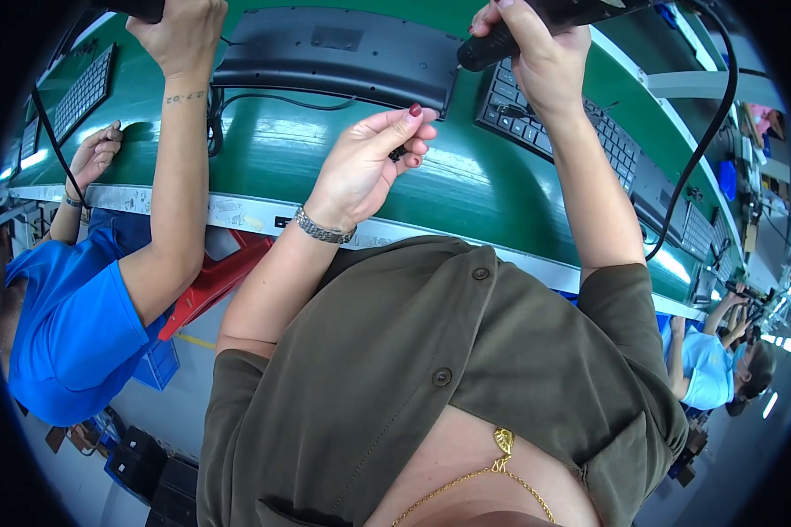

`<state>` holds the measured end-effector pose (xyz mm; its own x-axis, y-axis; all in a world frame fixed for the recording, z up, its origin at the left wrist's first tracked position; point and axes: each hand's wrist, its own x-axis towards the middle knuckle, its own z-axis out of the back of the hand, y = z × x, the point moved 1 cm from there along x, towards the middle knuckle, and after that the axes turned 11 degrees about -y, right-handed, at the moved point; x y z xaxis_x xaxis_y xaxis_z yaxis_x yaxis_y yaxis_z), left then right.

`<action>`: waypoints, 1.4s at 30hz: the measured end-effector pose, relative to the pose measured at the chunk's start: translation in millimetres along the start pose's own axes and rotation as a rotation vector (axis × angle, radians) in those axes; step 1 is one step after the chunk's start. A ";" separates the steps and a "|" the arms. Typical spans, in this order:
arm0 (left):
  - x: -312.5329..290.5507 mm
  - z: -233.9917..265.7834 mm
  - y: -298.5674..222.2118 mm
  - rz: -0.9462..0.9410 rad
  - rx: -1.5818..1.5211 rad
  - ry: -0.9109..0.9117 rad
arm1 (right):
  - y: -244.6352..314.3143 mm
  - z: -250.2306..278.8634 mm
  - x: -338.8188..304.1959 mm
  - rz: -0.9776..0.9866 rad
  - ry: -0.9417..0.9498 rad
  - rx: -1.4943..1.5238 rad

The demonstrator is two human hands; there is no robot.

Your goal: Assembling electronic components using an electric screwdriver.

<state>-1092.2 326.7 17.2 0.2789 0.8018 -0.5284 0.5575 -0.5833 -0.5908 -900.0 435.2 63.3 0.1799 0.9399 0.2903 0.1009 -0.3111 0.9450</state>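
A black keyboard (277, 54) lies face down on the green bench, its underside dotted with small holes and its cable (299, 103) looped along the near edge. My right hand (549, 66) is wrapped round a black power screwdriver (490, 50), whose tip is over the keyboard's right end; contact cannot be made out. Just in front of the keyboard's near right corner, my left hand (356, 167) is closed, thumb against fingers. Small black pieces (398, 153), perhaps screws, show between its curled fingers.
Face-up keyboards (523, 123) lie to the right along the green bench (281, 149). A black cord (719, 132) hangs at right. At left, a co-worker in blue (88, 325) reaches over the bench beside a red chair (215, 285). Another person (712, 360) works far right.
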 end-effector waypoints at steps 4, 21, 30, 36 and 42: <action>-4.6 -5.5 -6.8 -0.035 0.024 -0.012 | 5.6 -10.7 -8.1 -0.014 0.018 0.005; 6.1 7.9 -14.9 0.095 -0.093 0.026 | 60.6 -38.1 -39.5 0.076 0.027 0.482; 9.0 7.3 -19.7 0.175 -0.136 0.090 | 59.2 -40.9 -42.7 0.103 0.073 0.543; 14.1 17.0 -20.7 0.226 -0.190 0.151 | 61.8 -40.9 -42.8 0.065 0.066 0.556; 14.9 21.4 -31.3 0.216 -0.110 0.170 | 57.7 -46.7 -41.7 0.056 0.060 0.530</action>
<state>-1122.2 354.1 14.8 0.5222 0.6764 -0.5194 0.5497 -0.7326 -0.4014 -947.4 384.6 112.8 0.1451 0.9212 0.3610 0.5755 -0.3754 0.7266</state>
